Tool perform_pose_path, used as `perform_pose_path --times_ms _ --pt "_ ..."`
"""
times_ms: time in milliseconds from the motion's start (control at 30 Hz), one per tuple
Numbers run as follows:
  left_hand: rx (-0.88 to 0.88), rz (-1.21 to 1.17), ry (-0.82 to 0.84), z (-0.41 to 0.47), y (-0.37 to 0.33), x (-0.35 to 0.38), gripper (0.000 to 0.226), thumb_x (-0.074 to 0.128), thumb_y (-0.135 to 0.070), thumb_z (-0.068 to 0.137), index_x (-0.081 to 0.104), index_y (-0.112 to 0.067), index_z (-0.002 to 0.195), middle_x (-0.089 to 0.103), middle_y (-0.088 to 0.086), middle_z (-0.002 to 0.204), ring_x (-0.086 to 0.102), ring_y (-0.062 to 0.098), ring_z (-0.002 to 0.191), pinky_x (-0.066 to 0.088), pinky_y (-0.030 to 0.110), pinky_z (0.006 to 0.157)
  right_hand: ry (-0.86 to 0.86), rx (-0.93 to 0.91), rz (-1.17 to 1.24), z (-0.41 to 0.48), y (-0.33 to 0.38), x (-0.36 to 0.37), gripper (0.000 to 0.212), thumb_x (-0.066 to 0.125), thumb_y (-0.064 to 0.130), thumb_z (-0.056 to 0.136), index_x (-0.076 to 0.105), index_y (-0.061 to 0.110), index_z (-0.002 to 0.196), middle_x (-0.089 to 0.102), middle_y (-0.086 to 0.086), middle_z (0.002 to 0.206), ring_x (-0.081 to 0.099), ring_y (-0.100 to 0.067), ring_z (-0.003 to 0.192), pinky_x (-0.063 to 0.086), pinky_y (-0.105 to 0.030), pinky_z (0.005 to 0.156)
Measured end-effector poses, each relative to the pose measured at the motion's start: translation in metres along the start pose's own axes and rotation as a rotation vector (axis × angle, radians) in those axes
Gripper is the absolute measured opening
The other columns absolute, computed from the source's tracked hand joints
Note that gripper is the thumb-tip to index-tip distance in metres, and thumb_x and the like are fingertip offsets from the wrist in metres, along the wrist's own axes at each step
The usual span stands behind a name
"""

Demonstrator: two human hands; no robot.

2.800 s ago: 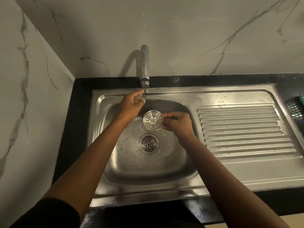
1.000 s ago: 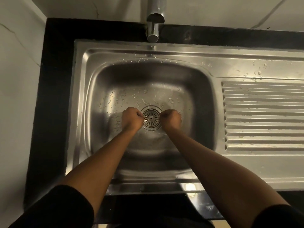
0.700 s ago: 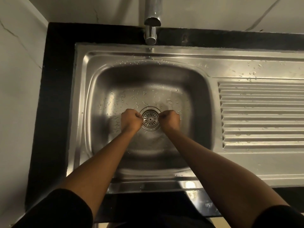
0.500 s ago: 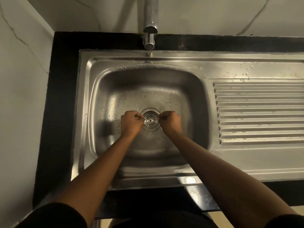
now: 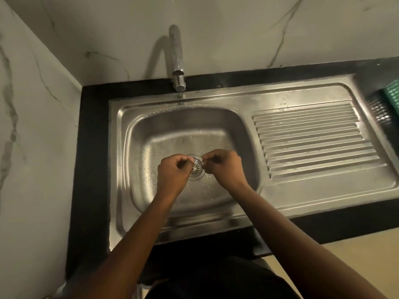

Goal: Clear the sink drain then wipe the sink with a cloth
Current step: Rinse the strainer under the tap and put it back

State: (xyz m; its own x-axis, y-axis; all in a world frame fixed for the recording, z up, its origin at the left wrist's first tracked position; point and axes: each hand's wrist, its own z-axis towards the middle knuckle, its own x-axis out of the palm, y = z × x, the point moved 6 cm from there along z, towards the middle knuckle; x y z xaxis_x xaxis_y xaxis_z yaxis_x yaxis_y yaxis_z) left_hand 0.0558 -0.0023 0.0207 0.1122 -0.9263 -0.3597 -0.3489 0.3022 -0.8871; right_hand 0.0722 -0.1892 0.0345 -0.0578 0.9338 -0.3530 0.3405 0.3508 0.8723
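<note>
Strainer (image 5: 197,169) now back seated in sink (image 5: 138,134) drain; left hand (image 5: 172,171) and right hand (image 5: 224,167) lifting off, fingers curled together, holding nothing. Drain step looks done; cloth wipe next.

Sink (image 5: 302,214): brushed steel, wet droplets, ribbed drainer right of bowl. Strainer (image 5: 197,169): slotted shiny metal. Tap (image 5: 177,61): polished chrome. Counter (image 5: 92,169): glossy black stone. Wall (image 5: 237,29): smooth veined marble.
</note>
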Motion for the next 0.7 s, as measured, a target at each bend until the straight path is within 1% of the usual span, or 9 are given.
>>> perform_pose_path --times_ms 100,167,233,300,367,433,567,633,700 --pt "0.016 -0.039 -0.009 -0.007 -0.008 0.002 0.010 0.075 -0.023 0.094 0.082 -0.016 0.094 0.081 -0.001 0.084 0.078 0.019 0.080 0.066 0.051 0.078 -0.028 -0.042 0.048 -0.012 0.008 -0.006 0.019 0.072 0.004 0.083 0.081 0.020 0.089 0.080 0.004 0.078 0.078 -0.012 0.073 0.066 -0.032 0.070" --pt "0.013 0.012 -0.006 -0.011 -0.007 0.006 0.007 0.077 -0.022 0.092 0.082 -0.017 0.095 0.081 -0.003 0.090 0.077 0.015 0.086 0.065 0.045 0.084 -0.024 -0.051 -0.035 -0.018 0.005 -0.008 0.020 0.071 0.005 0.087 0.082 0.020 0.094 0.080 0.005 0.085 0.077 -0.010 0.079 0.064 -0.029 0.075" --pt "-0.034 0.085 0.030 -0.015 0.000 0.014 0.010 0.079 -0.022 0.090 0.081 -0.021 0.099 0.081 -0.004 0.101 0.075 0.015 0.097 0.062 0.038 0.089 0.054 -0.016 -0.199 -0.021 -0.003 -0.008 0.024 0.072 0.008 0.088 0.082 0.021 0.107 0.081 0.004 0.104 0.076 -0.011 0.097 0.060 -0.027 0.088" --pt "-0.093 0.144 0.088 -0.019 0.006 0.022 0.023 0.080 -0.025 0.089 0.078 -0.023 0.112 0.078 -0.004 0.115 0.071 0.018 0.107 0.056 0.033 0.091 0.126 0.030 -0.273 -0.024 -0.013 -0.011 0.032 0.073 0.013 0.090 0.077 0.022 0.120 0.076 0.002 0.125 0.070 -0.016 0.116 0.055 -0.032 0.101" --pt "-0.106 0.176 0.141 -0.024 0.005 0.031 0.034 0.080 -0.027 0.089 0.073 -0.023 0.123 0.074 -0.004 0.123 0.067 0.017 0.112 0.053 0.033 0.096 0.116 0.036 -0.260 -0.027 -0.018 -0.024 0.035 0.072 0.016 0.092 0.074 0.023 0.126 0.071 0.004 0.133 0.066 -0.017 0.123 0.053 -0.030 0.104" --pt "-0.093 0.154 0.162 -0.028 -0.002 0.040 0.032 0.079 -0.028 0.091 0.074 -0.023 0.122 0.075 -0.004 0.124 0.069 0.016 0.112 0.056 0.039 0.100 0.086 0.032 -0.196 -0.028 -0.019 -0.041 0.034 0.071 0.018 0.094 0.074 0.023 0.127 0.071 0.004 0.133 0.067 -0.015 0.121 0.053 -0.027 0.100" --pt "-0.022 0.070 0.196 -0.042 -0.027 0.071 0.013 0.077 -0.023 0.094 0.080 -0.022 0.107 0.078 -0.012 0.103 0.073 0.007 0.098 0.061 0.045 0.097 0.013 0.027 0.026 -0.037 -0.022 -0.088 0.027 0.072 0.014 0.095 0.077 0.014 0.122 0.076 -0.001 0.120 0.071 -0.011 0.104 0.059 -0.034 0.096" --pt "-0.003 0.038 0.211 -0.051 -0.042 0.091 0.009 0.075 -0.022 0.095 0.081 -0.023 0.102 0.079 -0.011 0.096 0.075 0.008 0.094 0.063 0.045 0.094 -0.009 0.042 0.170 -0.044 -0.025 -0.113 0.021 0.070 0.009 0.096 0.077 0.008 0.115 0.078 -0.007 0.109 0.071 -0.013 0.093 0.060 -0.035 0.087" --pt "0.011 -0.007 0.212 -0.063 -0.059 0.114 0.009 0.074 -0.019 0.096 0.081 -0.024 0.099 0.082 -0.006 0.094 0.077 0.013 0.094 0.062 0.047 0.094 -0.024 0.043 0.283 -0.054 -0.028 -0.143 0.015 0.069 0.004 0.096 0.077 0.004 0.109 0.076 -0.011 0.097 0.069 -0.016 0.085 0.059 -0.034 0.082"
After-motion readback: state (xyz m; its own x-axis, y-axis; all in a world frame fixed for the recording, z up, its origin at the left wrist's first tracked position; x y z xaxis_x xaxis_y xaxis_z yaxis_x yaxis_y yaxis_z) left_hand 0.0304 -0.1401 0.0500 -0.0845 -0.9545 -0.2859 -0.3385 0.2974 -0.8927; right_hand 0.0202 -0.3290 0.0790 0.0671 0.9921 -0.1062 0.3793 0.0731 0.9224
